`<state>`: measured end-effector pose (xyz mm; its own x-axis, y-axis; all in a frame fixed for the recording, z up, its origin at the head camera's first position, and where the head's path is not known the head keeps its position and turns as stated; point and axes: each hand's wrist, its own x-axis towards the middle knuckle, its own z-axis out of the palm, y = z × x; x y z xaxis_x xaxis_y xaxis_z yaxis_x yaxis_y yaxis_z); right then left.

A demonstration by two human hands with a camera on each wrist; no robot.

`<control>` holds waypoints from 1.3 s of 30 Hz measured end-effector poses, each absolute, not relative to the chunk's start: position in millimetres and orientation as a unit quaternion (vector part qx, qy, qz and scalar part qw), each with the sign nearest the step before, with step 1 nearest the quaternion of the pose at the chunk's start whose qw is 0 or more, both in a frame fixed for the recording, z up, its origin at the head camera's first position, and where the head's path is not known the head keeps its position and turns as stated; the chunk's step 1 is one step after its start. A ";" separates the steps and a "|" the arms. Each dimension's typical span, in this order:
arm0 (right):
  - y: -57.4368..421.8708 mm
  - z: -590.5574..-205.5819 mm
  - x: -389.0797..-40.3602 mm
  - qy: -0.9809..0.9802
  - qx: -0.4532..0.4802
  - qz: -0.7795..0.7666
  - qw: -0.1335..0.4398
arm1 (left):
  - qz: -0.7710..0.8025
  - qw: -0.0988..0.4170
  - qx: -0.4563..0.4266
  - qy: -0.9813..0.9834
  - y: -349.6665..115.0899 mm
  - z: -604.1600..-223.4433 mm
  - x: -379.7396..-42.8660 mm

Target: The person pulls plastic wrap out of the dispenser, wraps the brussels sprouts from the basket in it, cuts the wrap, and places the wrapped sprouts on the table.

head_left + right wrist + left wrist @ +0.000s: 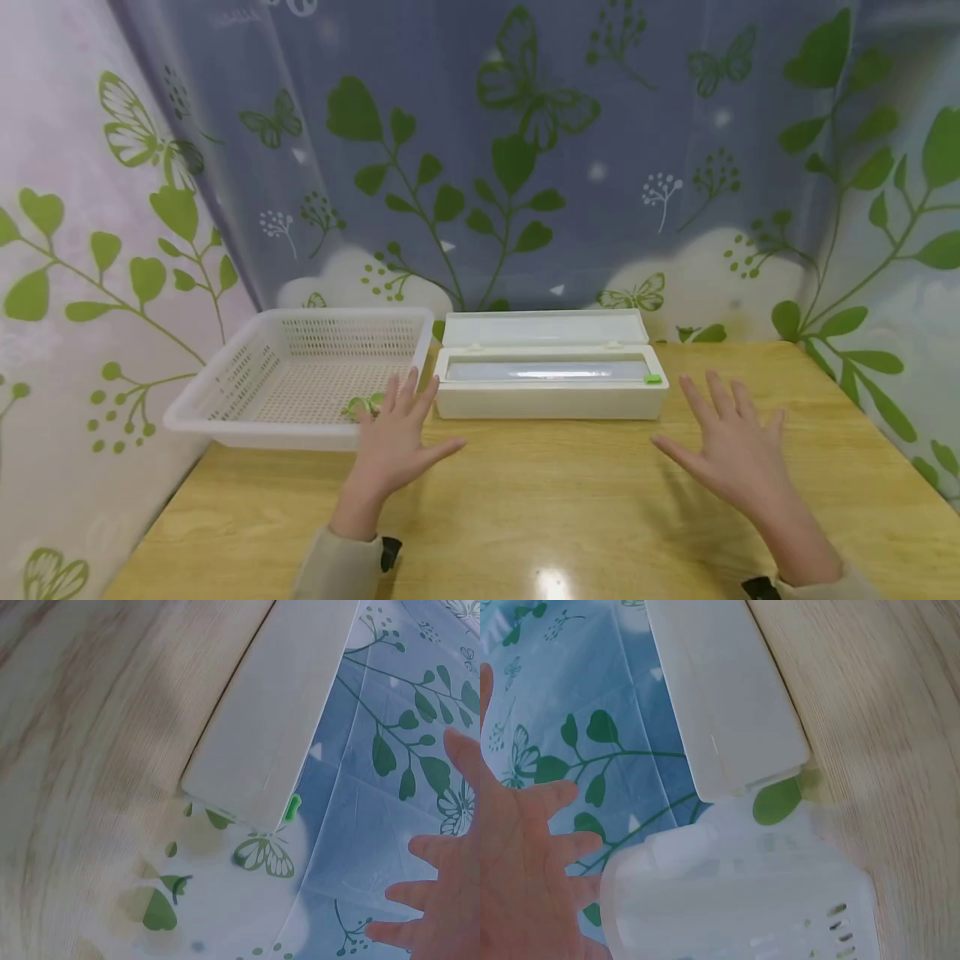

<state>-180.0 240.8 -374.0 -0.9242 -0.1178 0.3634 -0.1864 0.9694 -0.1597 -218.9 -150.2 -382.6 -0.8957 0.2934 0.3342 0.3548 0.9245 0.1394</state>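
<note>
A white cling film dispenser [551, 402] stands on the table with its lid [545, 328] tipped back. Inside it lies a pale shiny roll [551, 371], and a green slide cutter [652, 379] sits at its right end. My left hand [393, 442] is spread in the air over the right front corner of a white perforated basket [262, 429], holding nothing. Partly hidden behind its fingers, a small green and white item [358, 407] lies in the basket; its kind is unclear. To the right of the dispenser, my right hand [738, 450] also hovers with fingers spread and holds nothing.
The wooden table [540, 500] reaches toward me in front of the dispenser. A blue curtain [465, 183] printed with leaves and butterflies hangs behind it, with pale printed cloth [67, 375] at the left side.
</note>
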 end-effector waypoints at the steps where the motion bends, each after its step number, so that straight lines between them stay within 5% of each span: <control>1: 238.8 -373.5 -181.4 -0.975 0.080 0.097 0.183 | -0.104 0.157 -0.170 -0.967 -148.9 -382.0 -219.2; 24: 220.7 -378.1 -183.7 -0.945 0.097 0.116 0.290 | -0.158 0.174 -0.247 -0.940 -132.0 -379.2 -219.1; 39: 213.2 -379.4 -199.9 -0.944 0.134 0.125 0.273 | -0.133 0.139 -0.275 -0.942 -110.8 -384.7 -236.6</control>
